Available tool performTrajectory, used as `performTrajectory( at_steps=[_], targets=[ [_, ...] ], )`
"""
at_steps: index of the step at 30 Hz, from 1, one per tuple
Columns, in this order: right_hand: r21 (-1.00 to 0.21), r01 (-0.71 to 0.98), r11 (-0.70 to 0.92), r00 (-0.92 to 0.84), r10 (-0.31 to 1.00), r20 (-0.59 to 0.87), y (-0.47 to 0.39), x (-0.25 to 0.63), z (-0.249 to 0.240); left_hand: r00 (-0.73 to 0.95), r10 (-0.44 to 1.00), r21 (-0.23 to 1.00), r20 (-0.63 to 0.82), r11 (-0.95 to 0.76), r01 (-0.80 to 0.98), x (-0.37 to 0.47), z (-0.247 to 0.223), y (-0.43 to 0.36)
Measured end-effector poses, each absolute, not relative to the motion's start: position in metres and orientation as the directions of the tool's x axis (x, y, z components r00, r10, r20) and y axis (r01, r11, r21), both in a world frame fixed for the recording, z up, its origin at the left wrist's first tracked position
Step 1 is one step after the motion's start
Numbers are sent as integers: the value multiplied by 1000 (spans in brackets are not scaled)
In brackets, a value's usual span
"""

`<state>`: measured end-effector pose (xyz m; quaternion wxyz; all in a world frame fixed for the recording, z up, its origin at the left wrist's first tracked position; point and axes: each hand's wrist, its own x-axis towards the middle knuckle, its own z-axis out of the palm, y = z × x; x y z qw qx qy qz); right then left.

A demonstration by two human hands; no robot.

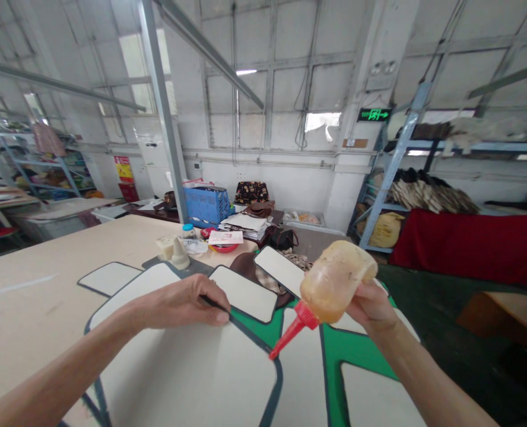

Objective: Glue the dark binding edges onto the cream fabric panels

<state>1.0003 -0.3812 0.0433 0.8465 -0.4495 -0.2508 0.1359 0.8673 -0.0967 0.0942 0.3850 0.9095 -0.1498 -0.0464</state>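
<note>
- While the left hand (187,302) presses flat on a large white panel (187,367) at lower centre, its fingers pinch the panel's dark edge strip (219,307).
- The right hand (370,308), right of centre, is wrapped around a squeeze bottle (337,279) tipped downward.
- The bottle is cloudy, holds amber liquid, and has a red nozzle (290,335) aimed down and left.
- The nozzle tip hangs just above the panel's upper right corner, to the right of the left hand; whether it touches the panel cannot be told.
- The bottle lies between the two hands, nearer the right one.
- About six more white panels with dark rims lie around this one, fanned across the lower half of the frame.
- Green material (356,350) shows between the panels at lower right.
- All of this rests on a pale wooden table (36,284) filling the lower left.
- Behind the panels, at centre left, stand a second squeeze bottle (178,254), cream coloured, and a small jar with a blue lid (188,231).
- A red bowl (223,247) sits near them under some papers.
- One blue plastic crate (208,204) stands further back at centre; its contents are hidden.
- A red cloth (463,244) covers a bench at right.
</note>
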Motion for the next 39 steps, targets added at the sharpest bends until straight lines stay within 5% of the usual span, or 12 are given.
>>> performTrajectory(
  at_steps=[3, 24, 31, 39],
  targets=[
    [-829, 7, 559, 840, 447, 308, -382, 999, 41, 923, -372, 664, -97, -715, -219, 864, 94, -94],
    [-696, 138, 704, 872, 248, 423, -369, 982, 24, 997, -53, 711, -63, -703, 7, 855, 65, -58],
    [-696, 141, 704, 860, 261, 438, -365, 984, 20, 986, 30, 893, -162, -421, 159, 860, 48, -53],
    [-735, 151, 661, 865, 271, 422, -365, 982, 21, 973, 64, 952, -222, -202, 231, 865, 42, -52]
  ],
)
